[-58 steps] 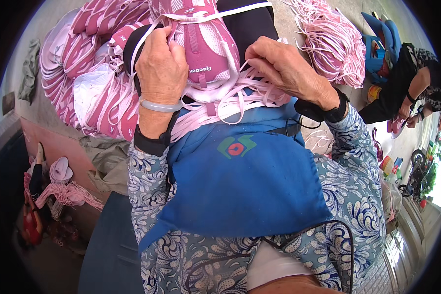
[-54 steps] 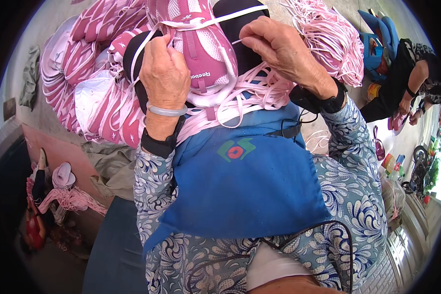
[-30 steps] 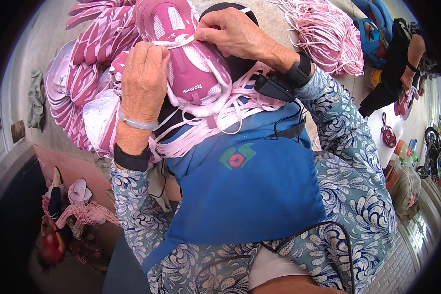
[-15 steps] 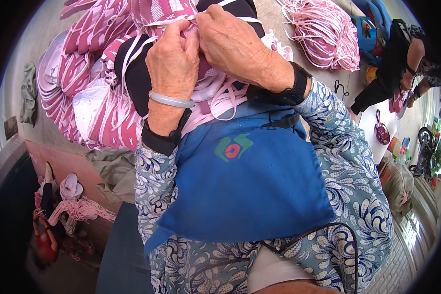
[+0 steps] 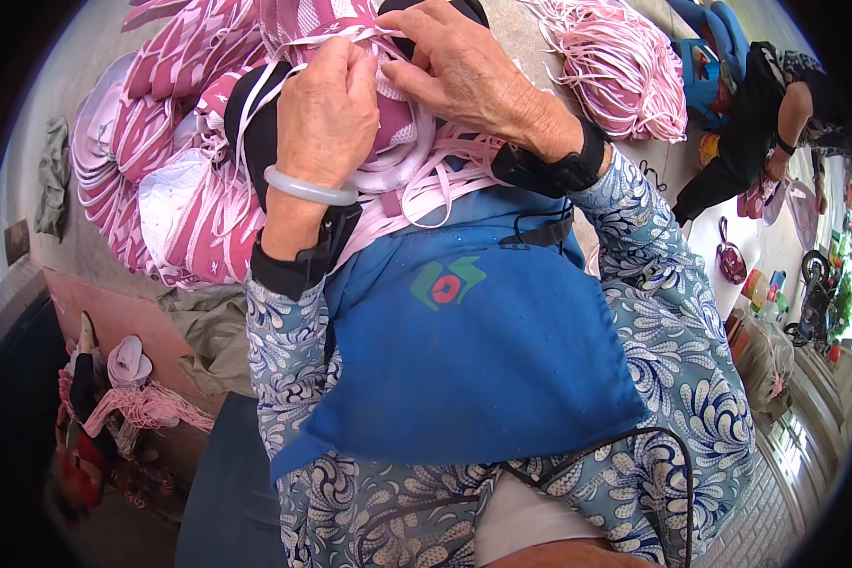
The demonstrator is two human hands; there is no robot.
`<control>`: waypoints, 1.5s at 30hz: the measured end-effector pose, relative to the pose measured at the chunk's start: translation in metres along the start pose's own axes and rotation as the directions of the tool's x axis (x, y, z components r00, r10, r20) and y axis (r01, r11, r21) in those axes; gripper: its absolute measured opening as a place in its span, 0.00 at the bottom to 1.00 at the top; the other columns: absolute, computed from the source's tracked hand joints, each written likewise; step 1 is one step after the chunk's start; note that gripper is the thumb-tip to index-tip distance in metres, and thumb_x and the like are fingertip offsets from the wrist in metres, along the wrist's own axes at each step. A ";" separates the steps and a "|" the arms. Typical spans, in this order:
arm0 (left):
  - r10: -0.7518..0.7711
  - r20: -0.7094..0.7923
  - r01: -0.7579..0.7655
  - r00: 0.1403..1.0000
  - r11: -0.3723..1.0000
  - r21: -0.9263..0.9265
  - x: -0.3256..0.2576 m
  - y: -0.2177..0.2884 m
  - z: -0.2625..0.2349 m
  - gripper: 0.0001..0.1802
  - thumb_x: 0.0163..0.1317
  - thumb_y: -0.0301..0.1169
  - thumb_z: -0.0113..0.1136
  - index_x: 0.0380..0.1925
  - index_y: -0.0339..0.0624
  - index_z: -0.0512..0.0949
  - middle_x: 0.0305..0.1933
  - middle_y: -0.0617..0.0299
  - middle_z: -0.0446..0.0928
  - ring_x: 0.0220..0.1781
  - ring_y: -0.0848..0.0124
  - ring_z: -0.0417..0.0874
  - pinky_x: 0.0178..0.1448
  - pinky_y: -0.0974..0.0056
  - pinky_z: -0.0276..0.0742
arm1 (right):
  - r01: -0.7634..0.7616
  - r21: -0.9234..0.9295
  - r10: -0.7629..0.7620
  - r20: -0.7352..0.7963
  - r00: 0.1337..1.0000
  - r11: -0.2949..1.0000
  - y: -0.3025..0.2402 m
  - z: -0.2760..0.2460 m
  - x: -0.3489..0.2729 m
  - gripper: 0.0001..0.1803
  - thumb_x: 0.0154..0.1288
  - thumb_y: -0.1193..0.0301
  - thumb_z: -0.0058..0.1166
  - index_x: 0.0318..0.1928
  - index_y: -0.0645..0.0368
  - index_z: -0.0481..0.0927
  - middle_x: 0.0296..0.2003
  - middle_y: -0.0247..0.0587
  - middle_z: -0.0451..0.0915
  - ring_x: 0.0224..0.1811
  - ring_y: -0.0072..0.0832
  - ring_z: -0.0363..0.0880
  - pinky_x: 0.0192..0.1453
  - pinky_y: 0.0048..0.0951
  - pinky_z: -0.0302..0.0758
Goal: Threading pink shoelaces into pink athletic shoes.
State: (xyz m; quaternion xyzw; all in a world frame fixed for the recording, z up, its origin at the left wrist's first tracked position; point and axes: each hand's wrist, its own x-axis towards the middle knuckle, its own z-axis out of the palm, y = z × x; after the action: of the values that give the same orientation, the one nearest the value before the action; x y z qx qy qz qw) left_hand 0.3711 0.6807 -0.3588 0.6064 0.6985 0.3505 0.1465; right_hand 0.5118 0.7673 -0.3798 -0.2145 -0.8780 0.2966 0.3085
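Note:
A pink and white shoe upper [image 5: 395,131] lies over my lap at the top of the view, with pale laces across it. My left hand [image 5: 327,114] is closed in a pinch on a pale shoelace [image 5: 358,34] at the upper's edge; its fingertips are partly hidden. Over the right side of the same upper is my right hand [image 5: 473,80], its thumb stretched apart from the bent fingers, and I see nothing gripped between them. Loose pink laces [image 5: 445,180] trail below the hands onto my blue apron [image 5: 473,369].
Stacked pink shoe uppers [image 5: 147,142] crowd the left side. A heap of pink-laced uppers [image 5: 625,71] lies at the upper right. A co-worker's arm [image 5: 793,123] shows at far right, another person [image 5: 90,464] at lower left. Grey-green cloth [image 5: 218,331] lies on the left.
My right hand has moved right, away from my left hand, and its thumb has spread from the fingers. My left hand has shifted slightly down and left, still pinching.

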 end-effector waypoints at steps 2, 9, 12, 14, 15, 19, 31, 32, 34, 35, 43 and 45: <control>-0.177 0.400 0.375 0.899 0.783 -0.497 -0.014 0.028 -0.038 0.10 0.66 0.33 0.52 0.33 0.36 0.72 0.20 0.62 0.72 0.16 0.74 0.72 0.21 0.70 0.67 | 0.123 -0.075 -0.125 -0.020 0.992 0.990 -0.010 -0.010 -0.003 0.11 0.61 0.70 0.51 0.37 0.65 0.69 0.25 0.45 0.66 0.25 0.40 0.67 0.27 0.37 0.67; 0.511 0.476 0.196 0.716 0.506 -0.840 -0.067 0.063 -0.075 0.10 0.66 0.35 0.54 0.36 0.38 0.73 0.26 0.68 0.75 0.22 0.82 0.74 0.26 0.77 0.68 | 0.230 0.084 -0.241 0.504 0.829 0.969 -0.063 -0.013 0.000 0.15 0.66 0.60 0.50 0.44 0.57 0.78 0.37 0.40 0.79 0.41 0.34 0.78 0.46 0.32 0.73; 0.278 0.638 0.568 0.718 0.297 -0.768 -0.050 0.028 -0.048 0.22 0.66 0.48 0.52 0.40 0.36 0.73 0.32 0.60 0.78 0.29 0.73 0.79 0.35 0.71 0.74 | -0.378 0.496 0.196 0.380 0.904 0.782 -0.053 -0.084 -0.010 0.15 0.67 0.64 0.46 0.32 0.64 0.78 0.24 0.31 0.74 0.29 0.18 0.73 0.31 0.22 0.69; 0.135 0.552 0.548 0.823 0.066 -0.834 -0.037 0.019 -0.016 0.32 0.67 0.54 0.44 0.46 0.30 0.69 0.39 0.51 0.78 0.38 0.65 0.81 0.45 0.66 0.76 | -0.175 0.618 0.020 0.250 0.968 0.766 -0.055 -0.151 -0.035 0.14 0.66 0.64 0.48 0.29 0.61 0.77 0.20 0.30 0.72 0.21 0.17 0.68 0.25 0.21 0.65; -0.039 0.584 0.581 0.811 -0.069 -0.811 -0.028 0.019 0.004 0.37 0.68 0.56 0.38 0.51 0.25 0.66 0.42 0.46 0.77 0.44 0.61 0.81 0.52 0.63 0.76 | -0.025 0.765 -0.157 0.163 0.974 0.644 -0.057 -0.184 -0.045 0.13 0.66 0.64 0.49 0.31 0.61 0.77 0.20 0.30 0.72 0.20 0.16 0.67 0.24 0.19 0.65; -0.260 0.516 0.311 0.816 -0.553 -0.773 0.010 0.009 0.045 0.27 0.73 0.44 0.36 0.53 0.27 0.66 0.38 0.51 0.78 0.44 0.64 0.80 0.54 0.61 0.75 | 0.229 0.935 -0.393 -0.109 0.913 0.270 -0.080 -0.256 -0.057 0.12 0.66 0.65 0.49 0.36 0.63 0.76 0.21 0.29 0.71 0.18 0.13 0.63 0.22 0.14 0.63; 0.126 0.616 0.435 0.777 0.600 -0.671 -0.087 0.051 -0.038 0.22 0.73 0.40 0.39 0.34 0.30 0.74 0.13 0.71 0.64 0.14 0.84 0.64 0.20 0.75 0.59 | -0.773 0.517 0.492 0.597 0.633 0.368 -0.060 -0.066 -0.054 0.27 0.69 0.51 0.42 0.49 0.65 0.75 0.26 0.36 0.79 0.13 0.12 0.61 0.15 0.17 0.56; 0.164 0.557 0.321 0.814 0.672 -0.668 -0.082 0.063 -0.024 0.21 0.72 0.39 0.40 0.34 0.31 0.73 0.13 0.70 0.64 0.15 0.81 0.66 0.22 0.72 0.62 | -0.798 0.555 0.398 0.694 0.600 0.234 -0.058 -0.057 -0.050 0.28 0.70 0.51 0.41 0.52 0.67 0.73 0.27 0.39 0.80 0.13 0.12 0.61 0.14 0.17 0.56; 0.372 0.422 -0.017 0.827 0.767 -0.642 -0.074 0.080 0.000 0.17 0.71 0.37 0.42 0.34 0.32 0.73 0.14 0.65 0.66 0.18 0.75 0.70 0.25 0.68 0.66 | -0.769 0.637 0.355 0.709 0.609 0.048 -0.058 -0.032 -0.041 0.24 0.70 0.57 0.44 0.50 0.68 0.75 0.26 0.39 0.80 0.13 0.11 0.61 0.13 0.16 0.56; 0.605 0.223 -0.388 0.765 0.709 -0.589 -0.071 0.082 0.008 0.16 0.70 0.35 0.43 0.34 0.33 0.73 0.16 0.62 0.67 0.19 0.72 0.72 0.27 0.66 0.68 | -0.732 0.680 0.317 0.686 0.655 0.039 -0.058 -0.024 -0.037 0.22 0.70 0.60 0.46 0.49 0.69 0.76 0.24 0.37 0.80 0.14 0.11 0.61 0.13 0.16 0.57; -0.381 0.436 0.569 0.815 0.385 -0.727 -0.080 0.018 -0.036 0.20 0.72 0.41 0.41 0.44 0.33 0.71 0.35 0.54 0.79 0.37 0.69 0.81 0.45 0.67 0.78 | -0.475 0.488 0.188 0.525 0.830 0.732 -0.060 -0.023 -0.041 0.13 0.70 0.68 0.44 0.38 0.65 0.77 0.20 0.41 0.72 0.18 0.31 0.69 0.22 0.28 0.64; -0.345 0.221 0.388 0.912 0.558 -0.734 -0.069 0.012 -0.038 0.21 0.72 0.41 0.41 0.47 0.32 0.71 0.34 0.55 0.78 0.35 0.72 0.81 0.42 0.69 0.78 | 0.051 0.207 -0.137 0.429 0.893 0.977 -0.068 -0.013 -0.040 0.07 0.59 0.74 0.51 0.35 0.67 0.74 0.29 0.54 0.76 0.28 0.48 0.75 0.32 0.41 0.73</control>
State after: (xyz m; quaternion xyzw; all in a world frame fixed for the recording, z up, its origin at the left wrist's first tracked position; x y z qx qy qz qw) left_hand 0.3716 0.6035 -0.3394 0.3370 0.5905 0.5578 0.4760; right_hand 0.5358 0.7005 -0.3435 -0.0684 -0.9019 0.4047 0.1349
